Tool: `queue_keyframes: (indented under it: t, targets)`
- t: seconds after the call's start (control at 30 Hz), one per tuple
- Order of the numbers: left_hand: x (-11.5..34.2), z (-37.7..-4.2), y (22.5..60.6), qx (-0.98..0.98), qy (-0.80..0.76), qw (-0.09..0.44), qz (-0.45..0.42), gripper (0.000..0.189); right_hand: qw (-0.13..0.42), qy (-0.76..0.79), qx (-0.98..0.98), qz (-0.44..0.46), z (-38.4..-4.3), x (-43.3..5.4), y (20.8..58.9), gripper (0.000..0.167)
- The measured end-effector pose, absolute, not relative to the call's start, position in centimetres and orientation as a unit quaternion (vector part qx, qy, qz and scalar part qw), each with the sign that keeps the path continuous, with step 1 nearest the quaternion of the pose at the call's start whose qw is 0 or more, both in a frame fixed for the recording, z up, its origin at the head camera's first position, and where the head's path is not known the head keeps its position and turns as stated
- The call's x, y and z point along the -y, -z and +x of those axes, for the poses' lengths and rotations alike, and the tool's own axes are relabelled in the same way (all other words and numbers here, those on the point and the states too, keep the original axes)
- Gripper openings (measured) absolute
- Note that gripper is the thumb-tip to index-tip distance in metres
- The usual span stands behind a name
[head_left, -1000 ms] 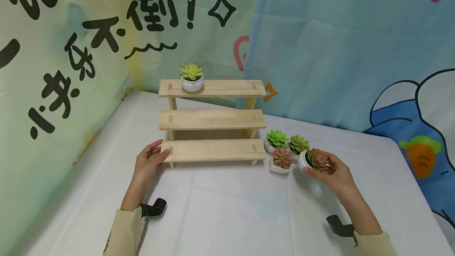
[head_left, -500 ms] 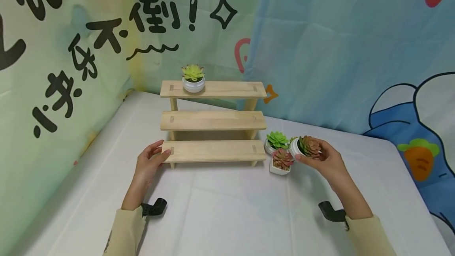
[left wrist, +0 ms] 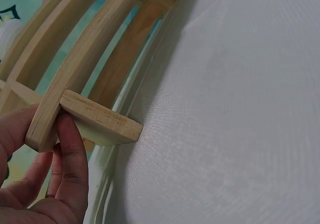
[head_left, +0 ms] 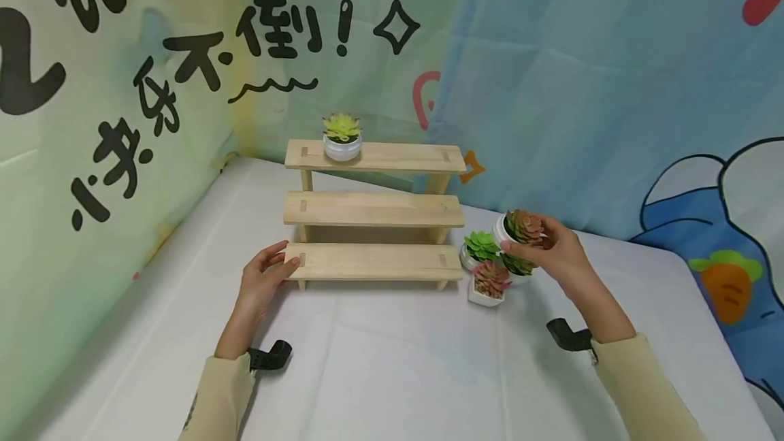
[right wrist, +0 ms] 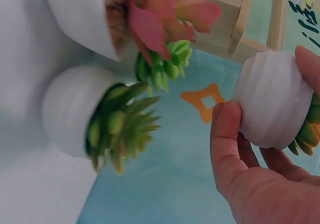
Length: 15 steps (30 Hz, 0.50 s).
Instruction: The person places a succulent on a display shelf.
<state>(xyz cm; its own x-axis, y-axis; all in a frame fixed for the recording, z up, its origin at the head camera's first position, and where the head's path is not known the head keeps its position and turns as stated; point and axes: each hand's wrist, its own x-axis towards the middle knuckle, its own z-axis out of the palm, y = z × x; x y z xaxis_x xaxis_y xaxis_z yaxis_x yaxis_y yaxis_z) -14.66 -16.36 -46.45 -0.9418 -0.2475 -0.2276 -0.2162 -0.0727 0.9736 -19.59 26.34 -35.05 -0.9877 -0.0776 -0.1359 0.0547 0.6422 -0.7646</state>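
A three-tier wooden plant stand (head_left: 375,262) stands on the white tablecloth. My left hand (head_left: 265,281) pinches the left end of its lowest shelf between thumb and fingers, as the left wrist view shows up close. In my right hand (head_left: 554,250) is a potted succulent (right wrist: 275,99) with reddish-brown leaves in a round white pot, held above the table by the pot's sides. Under it sits a dark green potted succulent (right wrist: 120,124), partly hidden in the head view. Beside that are a bright green succulent (head_left: 481,246) and a pink one (head_left: 491,279) in a square white pot.
A yellow-green potted succulent (head_left: 342,136) stands on the left part of the top shelf. Behind the table hang a green printed cloth (head_left: 367,87) with black writing and a blue one (head_left: 582,87). The tablecloth (head_left: 392,366) stretches between my forearms.
My right hand has lifted the reddish-brown succulent up and to the left, over the other pots. The left hand keeps its hold on the shelf end. The head view has shifted slightly.
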Motion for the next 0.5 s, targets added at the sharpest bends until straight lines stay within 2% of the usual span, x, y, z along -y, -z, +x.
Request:
queue_keyframes:
  t: [0.27, 0.5]
  targets:
    - [16.4, -14.5, 46.6, 0.677, 0.717, 0.012, 0.168, 0.051, 0.104, 0.434, -0.895, -0.002, -21.6, -24.9, 33.8, 0.093]
    - [16.4, -14.7, 46.6, 0.672, 0.720, 0.013, 0.170, 0.051, 0.105, 0.445, -0.889, -0.027, -23.4, -23.7, 32.8, 0.085]
